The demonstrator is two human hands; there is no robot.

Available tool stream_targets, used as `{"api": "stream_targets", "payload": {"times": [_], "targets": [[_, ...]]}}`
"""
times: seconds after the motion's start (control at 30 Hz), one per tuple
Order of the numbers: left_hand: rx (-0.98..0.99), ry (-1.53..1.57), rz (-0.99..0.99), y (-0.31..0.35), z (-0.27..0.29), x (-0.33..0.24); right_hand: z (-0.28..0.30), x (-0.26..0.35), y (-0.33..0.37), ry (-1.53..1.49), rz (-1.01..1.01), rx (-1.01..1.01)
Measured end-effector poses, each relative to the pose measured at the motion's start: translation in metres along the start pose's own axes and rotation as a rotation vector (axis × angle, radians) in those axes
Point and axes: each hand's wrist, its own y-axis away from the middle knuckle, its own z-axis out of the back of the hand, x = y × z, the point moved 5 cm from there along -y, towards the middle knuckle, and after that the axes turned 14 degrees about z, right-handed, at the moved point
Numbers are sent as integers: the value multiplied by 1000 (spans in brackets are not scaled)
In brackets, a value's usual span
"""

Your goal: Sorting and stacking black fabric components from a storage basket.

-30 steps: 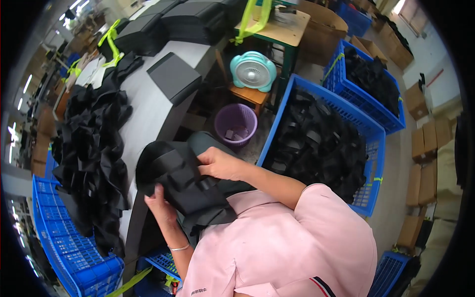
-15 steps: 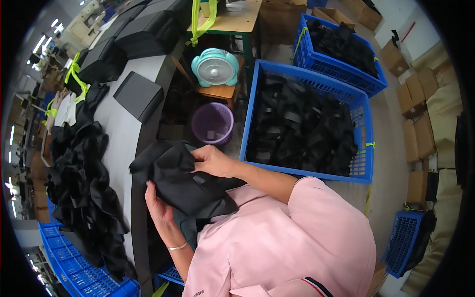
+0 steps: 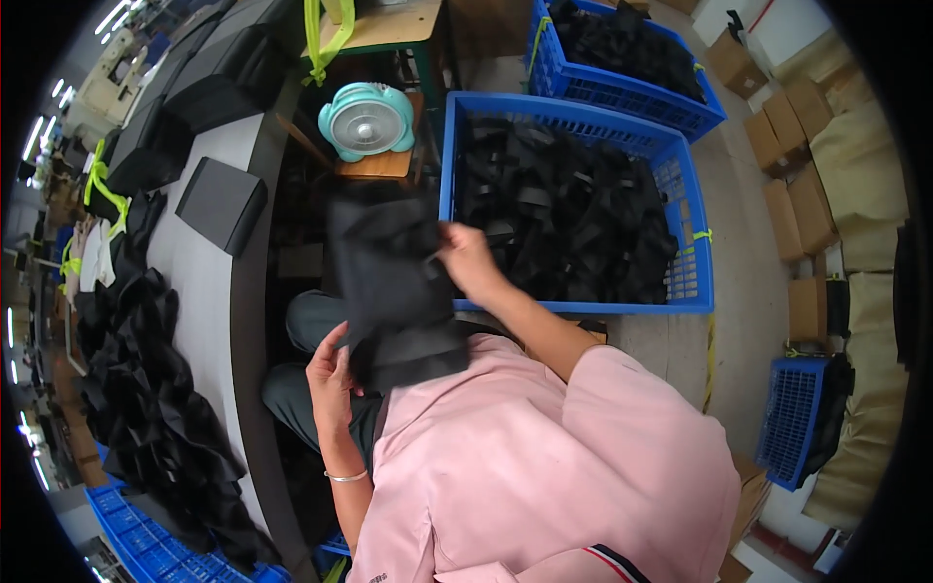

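Observation:
A black fabric piece (image 3: 397,291), perhaps a bag or pouch, hangs stretched out in front of my pink shirt and is smeared by motion. My right hand (image 3: 471,264) pinches its right edge, near the large blue crate. At the lower left edge of the fabric is my left hand (image 3: 331,377), its fingers curled against the cloth and its thumb side partly hidden. A silvery bracelet (image 3: 346,476) circles my left wrist. My dark-trousered knees show behind the fabric.
On my left runs a grey table (image 3: 209,291) with a heap of black fabric pieces (image 3: 146,389) and a folded black stack (image 3: 222,204). Ahead, a turquoise fan (image 3: 365,122) sits on a wooden stool. To the right, a blue crate (image 3: 708,277) holds black pieces; cardboard boxes (image 3: 797,214) line the wall.
The black fabric has swung more upright and spread out, and it now covers the purple basket. My right hand has moved right and up. The whole view has shifted.

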Motion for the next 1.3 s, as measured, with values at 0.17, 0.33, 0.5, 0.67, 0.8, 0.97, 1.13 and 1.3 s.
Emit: {"api": "stream_targets", "payload": {"times": [0.17,0.33,0.5,0.67,0.8,0.97,1.13,1.3], "targets": [[-54,64,147,14,4,25,165,-59,-7,16,-236,-244],[-127,170,274,19,29,75,346,-28,16,119,-156,-273],[-172,301,278,20,52,106,494,-24,28,1267,-361,-190],[-205,355,295,14,67,110,354,-73,5,1368,-269,139],[-261,417,265,18,83,115,101,-75,-9,1064,37,514],[-167,542,235,8,97,129,-179,7,2,564,735,731],[-49,559,215,-1,99,136,-379,59,-19,368,1222,710],[89,632,185,8,103,124,-526,82,-53,543,1386,675]]}}
